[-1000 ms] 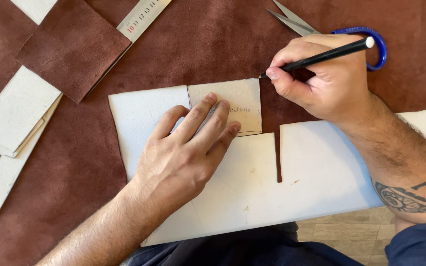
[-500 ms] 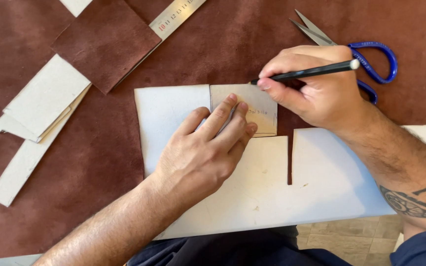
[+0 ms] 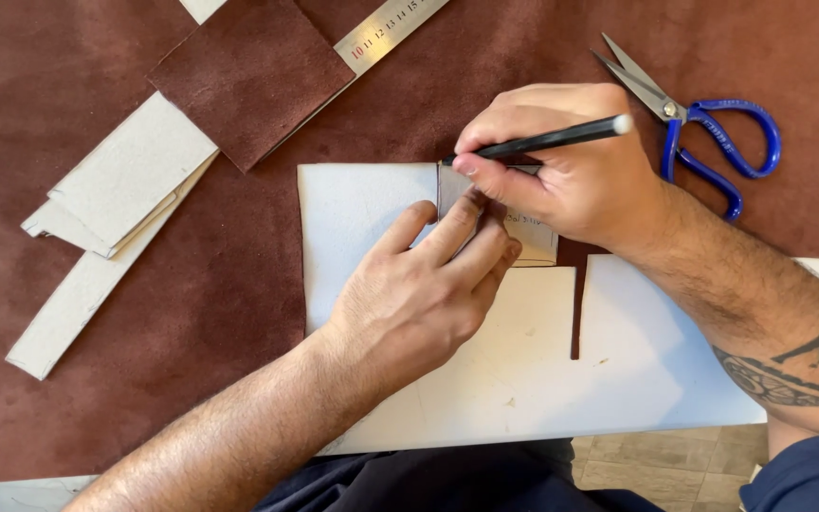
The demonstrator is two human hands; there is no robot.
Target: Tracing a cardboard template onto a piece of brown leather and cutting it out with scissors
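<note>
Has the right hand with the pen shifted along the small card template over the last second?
Yes. The right hand and its pen moved left along the top edge of the small card template, from its right corner to its left corner.

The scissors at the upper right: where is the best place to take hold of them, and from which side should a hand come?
Probably by the blue loops, coming from the right. The scissors lie flat on the brown leather with the pointed metal blades aimed up and left, near the right hand. The loops point away from that hand and have open leather around them, so fingers can slip in clear of the points.
</note>
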